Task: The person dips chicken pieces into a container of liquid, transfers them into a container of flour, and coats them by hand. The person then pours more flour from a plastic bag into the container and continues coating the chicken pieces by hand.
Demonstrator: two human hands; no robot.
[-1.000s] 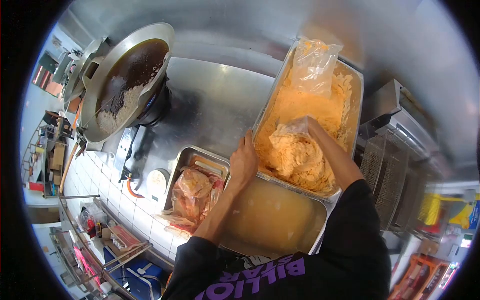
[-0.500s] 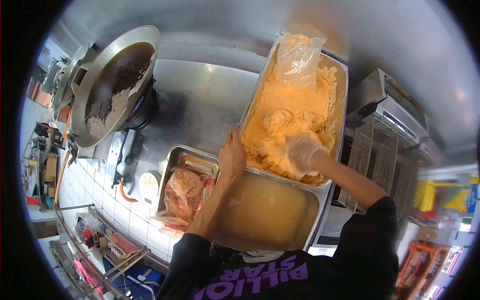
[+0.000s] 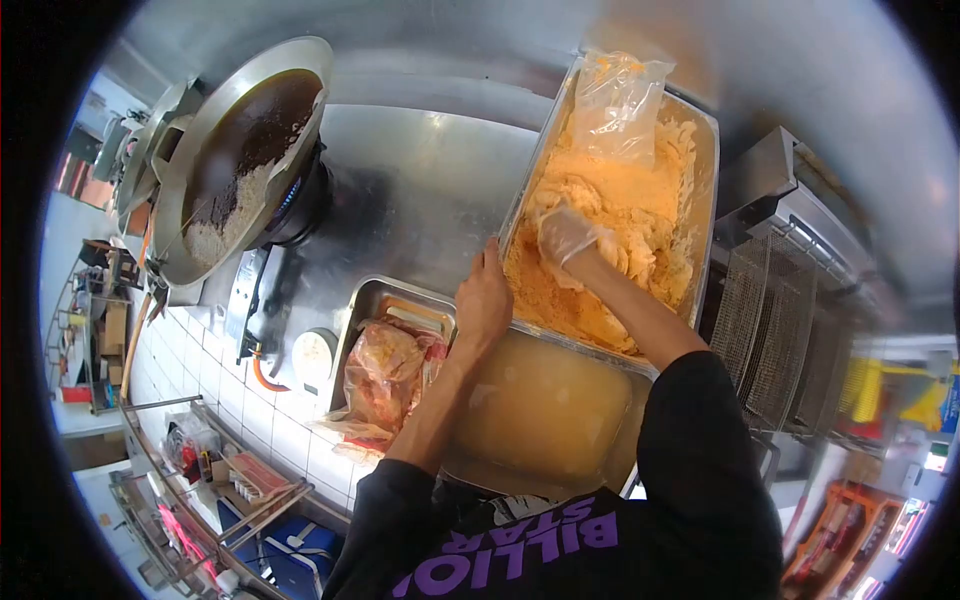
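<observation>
A deep metal tray [image 3: 708, 200] holds orange breading flour [image 3: 640, 190] with lumpy coated pieces [image 3: 630, 250] in it. My left hand [image 3: 485, 300] grips the tray's near left corner at the rim. In a clear plastic glove, my right hand [image 3: 567, 237] is down in the flour at the tray's left side, against the coated pieces. Its fingers are mostly hidden, so I cannot see what they hold. A clear plastic bag [image 3: 617, 110] dusted with orange lies at the far end of the tray.
Close to me sits a pan of cloudy tan liquid [image 3: 545, 400]. Left of it, a smaller tray [image 3: 365, 300] holds bagged raw meat [image 3: 385, 365]. A wok [image 3: 320, 60] of dark oil sits over a lit burner [image 3: 290, 200]. Wire fryer baskets [image 3: 765, 320] stand on the right.
My right hand has moved left and away from me through the flour, and the coated pieces have shifted. My left hand stays at the tray's corner. The whole view has shifted slightly.
</observation>
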